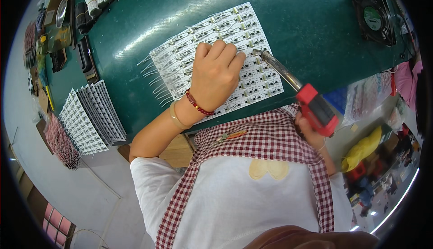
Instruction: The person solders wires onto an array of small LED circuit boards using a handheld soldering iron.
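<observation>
A white circuit-board panel (264,77) lies on the green bench, with rows of small dark parts. Thin white wires (158,84) run over its left part and stick out past its left edge. My left hand (218,71) rests over the middle of the panel with its fingers curled closed. Its fingertips are hidden, so what they hold does not show. My right hand (309,134) grips a soldering iron (315,109) with a red and black handle. The iron's metal tip meets or hovers just over the panel, right of my left fingers; I cannot tell which.
Stacked circuit-board panels (90,118) stand at the left bench edge, beside a bundle of reddish wires (63,143). Bundles of white wires (92,3) lie at the far left. A black fan (373,18) sits at the far right. Wire cutters (232,135) lie near my apron.
</observation>
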`<move>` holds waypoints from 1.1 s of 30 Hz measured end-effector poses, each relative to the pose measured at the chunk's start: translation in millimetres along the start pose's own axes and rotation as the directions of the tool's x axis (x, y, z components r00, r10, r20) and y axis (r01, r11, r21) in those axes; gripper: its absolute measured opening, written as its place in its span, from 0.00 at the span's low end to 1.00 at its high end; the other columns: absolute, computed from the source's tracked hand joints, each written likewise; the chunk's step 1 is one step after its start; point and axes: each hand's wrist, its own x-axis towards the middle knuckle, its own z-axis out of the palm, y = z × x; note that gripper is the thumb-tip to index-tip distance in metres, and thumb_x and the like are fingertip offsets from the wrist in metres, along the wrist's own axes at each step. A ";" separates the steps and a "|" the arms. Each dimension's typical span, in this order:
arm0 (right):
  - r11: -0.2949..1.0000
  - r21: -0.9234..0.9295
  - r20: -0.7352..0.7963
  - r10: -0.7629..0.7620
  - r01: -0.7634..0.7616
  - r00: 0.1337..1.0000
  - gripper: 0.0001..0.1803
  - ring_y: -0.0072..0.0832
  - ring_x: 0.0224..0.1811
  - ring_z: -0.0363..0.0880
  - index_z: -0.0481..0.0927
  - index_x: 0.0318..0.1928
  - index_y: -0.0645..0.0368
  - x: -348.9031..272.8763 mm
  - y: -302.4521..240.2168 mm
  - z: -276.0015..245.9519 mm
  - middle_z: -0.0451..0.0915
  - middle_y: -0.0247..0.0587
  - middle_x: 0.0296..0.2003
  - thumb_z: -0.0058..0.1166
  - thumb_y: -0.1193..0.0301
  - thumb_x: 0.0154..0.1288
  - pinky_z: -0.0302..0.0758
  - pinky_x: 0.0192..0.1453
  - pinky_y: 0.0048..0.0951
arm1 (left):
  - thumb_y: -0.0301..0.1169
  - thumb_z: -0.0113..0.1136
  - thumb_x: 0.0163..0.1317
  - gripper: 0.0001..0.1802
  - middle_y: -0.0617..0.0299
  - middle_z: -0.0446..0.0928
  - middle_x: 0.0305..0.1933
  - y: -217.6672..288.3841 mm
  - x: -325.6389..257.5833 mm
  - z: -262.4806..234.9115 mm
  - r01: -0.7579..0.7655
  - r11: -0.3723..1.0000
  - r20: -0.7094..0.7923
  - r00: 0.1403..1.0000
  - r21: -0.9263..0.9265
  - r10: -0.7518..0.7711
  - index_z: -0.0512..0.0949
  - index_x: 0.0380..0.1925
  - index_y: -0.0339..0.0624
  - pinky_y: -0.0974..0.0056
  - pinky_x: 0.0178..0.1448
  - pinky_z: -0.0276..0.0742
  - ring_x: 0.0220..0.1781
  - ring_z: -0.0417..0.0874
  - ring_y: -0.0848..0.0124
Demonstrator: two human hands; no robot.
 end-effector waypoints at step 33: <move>0.998 0.062 -0.039 0.016 -0.013 0.999 0.09 0.33 0.29 0.80 0.82 0.34 0.62 -9.1 7.7 -0.2 0.80 0.41 0.29 0.62 0.71 0.54 0.75 0.34 0.31 | 0.22 0.65 0.43 0.13 0.67 0.69 0.27 2.5 -6.1 2.4 -0.003 1.000 -0.020 1.000 0.011 0.004 0.81 0.32 0.45 0.62 0.38 0.60 0.33 0.71 0.69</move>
